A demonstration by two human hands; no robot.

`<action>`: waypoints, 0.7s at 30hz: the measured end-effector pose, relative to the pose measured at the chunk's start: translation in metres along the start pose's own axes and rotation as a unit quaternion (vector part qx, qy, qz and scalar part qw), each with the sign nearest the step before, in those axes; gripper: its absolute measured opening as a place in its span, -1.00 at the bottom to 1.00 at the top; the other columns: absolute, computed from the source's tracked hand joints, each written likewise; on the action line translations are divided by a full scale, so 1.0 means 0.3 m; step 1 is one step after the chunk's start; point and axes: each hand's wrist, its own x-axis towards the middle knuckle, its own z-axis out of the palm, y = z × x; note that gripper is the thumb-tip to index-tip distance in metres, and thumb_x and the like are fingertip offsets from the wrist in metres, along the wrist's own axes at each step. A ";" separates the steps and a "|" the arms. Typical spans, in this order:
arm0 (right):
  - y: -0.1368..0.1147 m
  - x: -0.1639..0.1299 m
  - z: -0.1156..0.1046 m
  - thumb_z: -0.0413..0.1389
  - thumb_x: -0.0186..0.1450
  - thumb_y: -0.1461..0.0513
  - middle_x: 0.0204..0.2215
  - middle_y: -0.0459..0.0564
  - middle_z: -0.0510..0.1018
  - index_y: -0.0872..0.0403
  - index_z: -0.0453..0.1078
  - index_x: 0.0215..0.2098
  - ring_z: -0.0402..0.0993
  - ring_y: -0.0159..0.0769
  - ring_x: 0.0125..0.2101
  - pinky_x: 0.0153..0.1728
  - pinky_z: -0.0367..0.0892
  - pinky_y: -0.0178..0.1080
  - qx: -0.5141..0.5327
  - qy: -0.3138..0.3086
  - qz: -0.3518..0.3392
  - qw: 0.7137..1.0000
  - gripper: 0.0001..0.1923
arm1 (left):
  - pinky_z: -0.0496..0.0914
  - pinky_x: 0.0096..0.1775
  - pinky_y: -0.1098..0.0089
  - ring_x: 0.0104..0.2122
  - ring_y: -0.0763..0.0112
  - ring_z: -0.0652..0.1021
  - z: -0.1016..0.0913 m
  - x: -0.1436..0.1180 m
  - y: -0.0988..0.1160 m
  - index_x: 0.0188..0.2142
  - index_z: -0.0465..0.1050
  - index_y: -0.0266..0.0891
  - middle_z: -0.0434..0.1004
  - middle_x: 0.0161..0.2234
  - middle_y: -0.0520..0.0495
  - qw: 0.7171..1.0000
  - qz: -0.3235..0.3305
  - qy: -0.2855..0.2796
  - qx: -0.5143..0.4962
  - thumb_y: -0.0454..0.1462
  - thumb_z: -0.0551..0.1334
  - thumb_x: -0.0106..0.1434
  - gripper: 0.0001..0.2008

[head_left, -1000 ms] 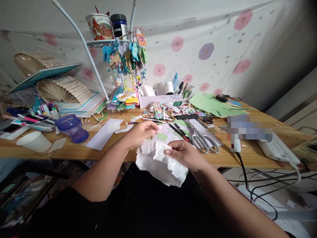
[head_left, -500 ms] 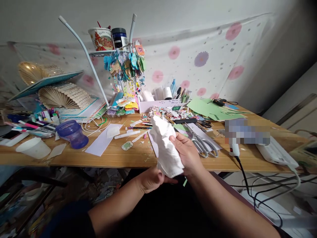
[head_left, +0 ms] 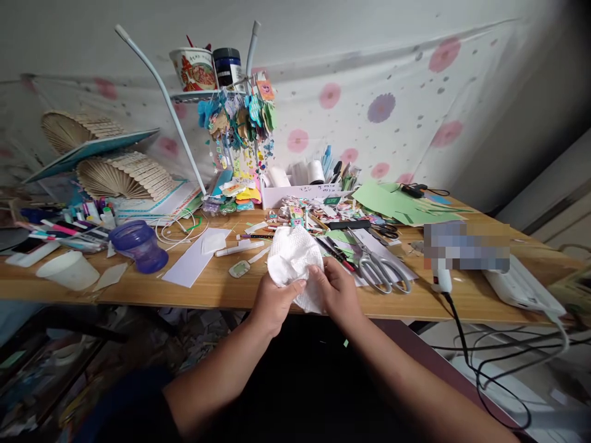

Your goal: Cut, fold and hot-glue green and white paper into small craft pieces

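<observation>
Both of my hands hold a crumpled white paper towel [head_left: 290,258] just above the front edge of the wooden table [head_left: 221,289]. My left hand [head_left: 273,303] pinches its lower left side. My right hand [head_left: 339,293] grips its lower right side. Just right of the towel lie large grey scissors [head_left: 378,263] on white paper, beside red and black pens [head_left: 333,252]. A small pale green cut-out [head_left: 239,269] lies on the table left of the towel.
A purple cup [head_left: 138,245] and a white cup [head_left: 69,269] stand at the left. A white glue gun [head_left: 441,278] with a black cord lies at the right. Green paper sheets [head_left: 397,202], craft scraps, a white organiser box [head_left: 300,192] and a hanging ornament stand [head_left: 240,123] fill the back.
My left hand came up from below the table edge and took hold of the towel. The towel, held upright by my right hand before, is now bunched between both hands.
</observation>
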 end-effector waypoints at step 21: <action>-0.056 0.186 -0.096 0.20 0.09 0.11 -0.63 -0.26 0.25 0.04 0.17 -0.46 0.14 -0.51 -0.66 -0.65 0.08 -0.39 0.229 -0.068 0.108 0.965 -0.71 | 0.36 -0.27 0.35 -0.34 0.31 0.49 -0.058 -0.027 -0.013 -0.22 0.46 -0.32 0.55 -0.34 -0.05 0.984 -0.090 -0.081 0.132 -0.24 0.38 -0.06 -0.62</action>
